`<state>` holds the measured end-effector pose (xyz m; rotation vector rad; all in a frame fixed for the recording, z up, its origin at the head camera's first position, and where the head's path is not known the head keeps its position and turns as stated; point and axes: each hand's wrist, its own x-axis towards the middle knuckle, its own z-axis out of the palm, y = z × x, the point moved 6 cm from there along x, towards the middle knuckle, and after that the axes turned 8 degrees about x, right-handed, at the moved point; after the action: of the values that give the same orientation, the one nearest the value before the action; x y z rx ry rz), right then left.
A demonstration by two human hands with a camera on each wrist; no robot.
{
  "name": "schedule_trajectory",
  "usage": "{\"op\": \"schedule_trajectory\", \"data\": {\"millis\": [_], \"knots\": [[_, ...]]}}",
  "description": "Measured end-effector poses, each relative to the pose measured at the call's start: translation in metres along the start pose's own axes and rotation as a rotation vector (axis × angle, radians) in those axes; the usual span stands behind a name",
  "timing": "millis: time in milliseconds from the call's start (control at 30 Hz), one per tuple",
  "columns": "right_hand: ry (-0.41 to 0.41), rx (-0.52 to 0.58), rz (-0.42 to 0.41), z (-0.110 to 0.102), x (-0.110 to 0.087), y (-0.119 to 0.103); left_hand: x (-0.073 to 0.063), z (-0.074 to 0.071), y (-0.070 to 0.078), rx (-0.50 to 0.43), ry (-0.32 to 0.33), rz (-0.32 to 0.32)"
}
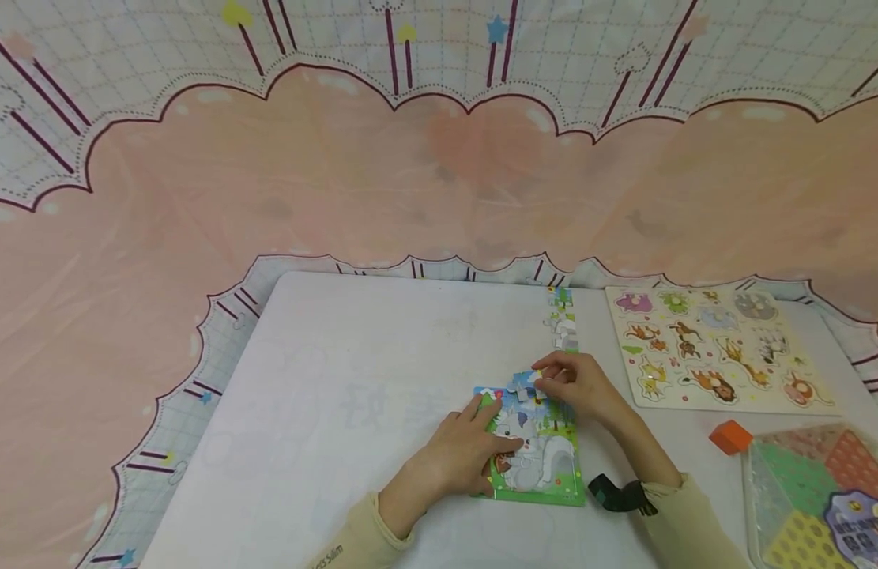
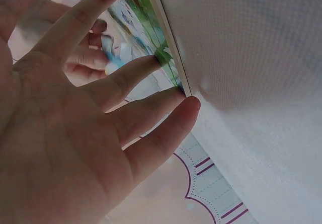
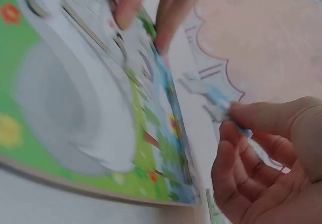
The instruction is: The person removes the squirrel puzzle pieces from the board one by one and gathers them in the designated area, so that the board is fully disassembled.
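A squirrel jigsaw puzzle [image 1: 548, 480] in a green-edged tray lies near the front of the white table. Across its left side rests my left hand [image 1: 453, 452], fingers spread. The left wrist view has those fingers [image 2: 132, 80] extended, tips touching the tray's edge. Over the puzzle's top edge, my right hand [image 1: 579, 385] pinches a blue jigsaw piece [image 1: 524, 384] between thumb and fingertips. In the right wrist view the piece [image 3: 214, 97] is blurred and held off the puzzle surface [image 3: 65, 103].
Several more jigsaw pieces [image 1: 564, 328] lie in a column behind the right hand. Rightward are a wooden animal board [image 1: 669, 356], an orange block [image 1: 730, 437] and a clear box [image 1: 780, 537] with coloured perforated shapes. A small black object [image 1: 615, 495] lies beside the right sleeve.
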<state>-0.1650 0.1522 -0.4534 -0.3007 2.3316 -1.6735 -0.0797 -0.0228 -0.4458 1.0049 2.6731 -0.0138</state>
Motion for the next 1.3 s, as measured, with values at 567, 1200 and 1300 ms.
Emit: {"op": "schedule_trajectory", "data": {"millis": [567,1200,1300], "knots": [[0.202,-0.064,-0.098,-0.055,0.088,-0.006,-0.002,-0.002,-0.002,-0.013,-0.002,-0.008],[0.163,-0.192,0.012,-0.059,0.134,0.006,-0.004,0.0,0.0,-0.029,-0.014,0.001],[0.172,-0.206,0.034,-0.058,0.137,0.008,-0.003,0.0,0.0,-0.025,-0.007,0.0]]}}
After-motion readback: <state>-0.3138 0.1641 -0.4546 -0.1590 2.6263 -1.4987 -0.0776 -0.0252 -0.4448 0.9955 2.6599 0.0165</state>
